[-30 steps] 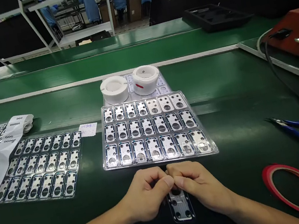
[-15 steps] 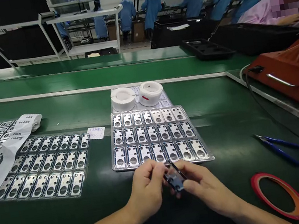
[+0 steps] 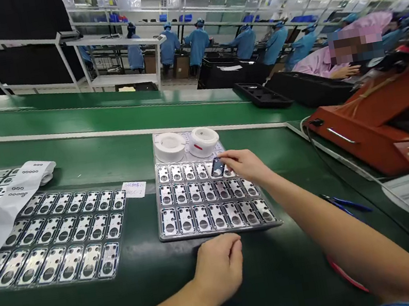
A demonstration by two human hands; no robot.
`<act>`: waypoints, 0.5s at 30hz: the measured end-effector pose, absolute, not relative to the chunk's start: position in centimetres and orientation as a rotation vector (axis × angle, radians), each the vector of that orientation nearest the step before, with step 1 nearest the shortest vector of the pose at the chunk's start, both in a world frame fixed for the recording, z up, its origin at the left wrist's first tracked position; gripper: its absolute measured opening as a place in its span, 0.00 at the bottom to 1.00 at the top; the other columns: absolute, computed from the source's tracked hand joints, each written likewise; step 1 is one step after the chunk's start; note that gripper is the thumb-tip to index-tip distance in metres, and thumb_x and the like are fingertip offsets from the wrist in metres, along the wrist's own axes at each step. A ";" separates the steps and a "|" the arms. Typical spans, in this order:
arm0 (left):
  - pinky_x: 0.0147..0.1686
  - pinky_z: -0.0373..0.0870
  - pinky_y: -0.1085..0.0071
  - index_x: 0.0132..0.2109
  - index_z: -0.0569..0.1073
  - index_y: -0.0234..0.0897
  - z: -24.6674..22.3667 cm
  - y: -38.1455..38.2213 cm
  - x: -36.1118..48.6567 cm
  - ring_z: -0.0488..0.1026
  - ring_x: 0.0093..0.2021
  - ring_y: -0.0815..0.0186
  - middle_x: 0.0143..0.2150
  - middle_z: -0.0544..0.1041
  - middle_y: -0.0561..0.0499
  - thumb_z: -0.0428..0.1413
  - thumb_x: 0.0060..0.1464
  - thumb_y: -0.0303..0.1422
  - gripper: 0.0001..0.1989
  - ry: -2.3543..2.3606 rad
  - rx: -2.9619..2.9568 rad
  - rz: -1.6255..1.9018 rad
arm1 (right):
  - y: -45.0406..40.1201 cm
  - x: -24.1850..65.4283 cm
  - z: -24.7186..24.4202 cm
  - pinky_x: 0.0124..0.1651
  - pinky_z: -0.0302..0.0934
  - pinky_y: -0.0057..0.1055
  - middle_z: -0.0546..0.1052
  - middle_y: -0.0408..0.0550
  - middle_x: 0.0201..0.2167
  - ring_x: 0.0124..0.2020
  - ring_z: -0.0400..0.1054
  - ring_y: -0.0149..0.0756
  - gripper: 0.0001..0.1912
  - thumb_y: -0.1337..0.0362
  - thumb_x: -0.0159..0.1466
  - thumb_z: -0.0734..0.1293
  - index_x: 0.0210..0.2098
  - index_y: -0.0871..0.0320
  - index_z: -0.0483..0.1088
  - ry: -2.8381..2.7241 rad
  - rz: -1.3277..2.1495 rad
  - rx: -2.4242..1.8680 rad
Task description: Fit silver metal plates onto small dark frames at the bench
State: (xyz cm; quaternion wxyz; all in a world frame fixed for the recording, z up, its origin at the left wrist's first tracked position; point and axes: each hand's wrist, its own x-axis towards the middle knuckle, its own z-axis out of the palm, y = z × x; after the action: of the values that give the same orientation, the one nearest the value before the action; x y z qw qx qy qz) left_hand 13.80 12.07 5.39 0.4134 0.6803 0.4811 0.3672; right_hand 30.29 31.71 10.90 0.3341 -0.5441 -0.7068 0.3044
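The view has lifted: more of the hall shows across the top of the frame, with workers in blue coats at benches in the upper middle and a person in pink at the upper right, while the green worktop (image 3: 72,159) fills the lower half. An orange-red machine housing (image 3: 374,114) stands at the right edge.

At the middle of the frame lies the clear tray of metal plates (image 3: 205,202), three rows deep. Two white tape rolls (image 3: 185,144) sit on a second tray just behind it. A similar tray (image 3: 61,234) lies at the left, with a white paper strip (image 3: 19,194) draped across another tray beyond it, and a small paper label (image 3: 134,189) between the two nearer trays. Blue-handled cutters (image 3: 344,204) lie at the right, and part of a red tape ring (image 3: 345,276) shows under the right forearm.

Half a second ago both hands met at the near edge of the centre tray, working one small dark plate between them. Now they have parted. The right hand (image 3: 243,164) has reached out over the tray's top row and pinches the small dark plate (image 3: 217,167) in its fingertips, just above or touching the row; which pocket it is over is hard to tell. That suggests the piece is finished with and going into the tray. The left hand (image 3: 219,268) rests loosely curled on the worktop at the tray's near edge, seemingly holding nothing.
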 end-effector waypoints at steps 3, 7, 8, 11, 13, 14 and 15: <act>0.38 0.72 0.67 0.45 0.78 0.39 4.9 11.7 14.1 0.79 0.38 0.59 0.38 0.82 0.48 0.49 0.62 0.30 0.13 1.225 1.797 0.874 | 34.2 29.8 10.3 0.23 0.55 0.29 0.68 0.38 0.15 0.17 0.59 0.31 0.15 0.56 0.63 0.66 0.40 0.61 0.78 -1.949 0.772 -1.475; 0.38 0.74 0.66 0.47 0.78 0.40 4.7 11.6 14.1 0.80 0.38 0.58 0.39 0.83 0.48 0.49 0.62 0.31 0.13 1.254 1.827 0.838 | 35.0 29.7 9.4 0.33 0.64 0.32 0.74 0.41 0.24 0.24 0.67 0.32 0.12 0.57 0.66 0.68 0.37 0.60 0.75 -2.022 0.680 -1.509; 0.38 0.74 0.66 0.48 0.78 0.40 4.7 11.6 14.1 0.80 0.38 0.58 0.39 0.83 0.48 0.49 0.62 0.31 0.14 1.259 1.827 0.831 | 35.0 29.9 9.4 0.38 0.66 0.34 0.76 0.44 0.29 0.29 0.69 0.33 0.11 0.57 0.66 0.68 0.37 0.60 0.75 -2.013 0.628 -1.511; 0.38 0.73 0.66 0.48 0.78 0.39 4.7 11.8 14.0 0.80 0.38 0.59 0.40 0.83 0.47 0.50 0.61 0.31 0.14 1.261 1.839 0.803 | 34.1 30.9 9.8 0.49 0.64 0.40 0.77 0.49 0.40 0.41 0.70 0.38 0.12 0.56 0.69 0.65 0.38 0.58 0.73 -1.942 0.468 -1.501; 0.37 0.73 0.67 0.47 0.78 0.38 4.6 12.0 14.0 0.79 0.37 0.59 0.39 0.83 0.46 0.50 0.62 0.31 0.14 1.254 1.857 0.783 | 32.5 31.8 10.2 0.49 0.62 0.41 0.77 0.50 0.38 0.41 0.70 0.41 0.13 0.55 0.68 0.64 0.38 0.58 0.73 -1.917 0.431 -1.474; 0.37 0.73 0.67 0.46 0.79 0.38 4.6 12.0 14.0 0.79 0.37 0.59 0.39 0.83 0.46 0.49 0.62 0.31 0.14 1.248 1.869 0.774 | 31.1 32.3 10.4 0.48 0.62 0.40 0.77 0.50 0.37 0.40 0.69 0.41 0.14 0.55 0.67 0.64 0.37 0.58 0.74 -1.920 0.437 -1.454; 0.36 0.72 0.67 0.45 0.79 0.38 4.6 12.1 14.0 0.79 0.36 0.59 0.38 0.83 0.46 0.49 0.62 0.31 0.13 1.241 1.882 0.765 | 29.4 32.8 10.5 0.46 0.62 0.39 0.77 0.50 0.35 0.38 0.69 0.42 0.14 0.54 0.67 0.63 0.35 0.58 0.74 -1.930 0.456 -1.434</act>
State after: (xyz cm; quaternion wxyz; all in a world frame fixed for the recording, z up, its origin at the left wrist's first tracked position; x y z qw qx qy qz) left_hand 13.99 12.11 4.56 0.3713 0.7342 0.4839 0.2983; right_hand 32.78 29.40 10.52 0.3404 -0.5509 -0.7415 0.1754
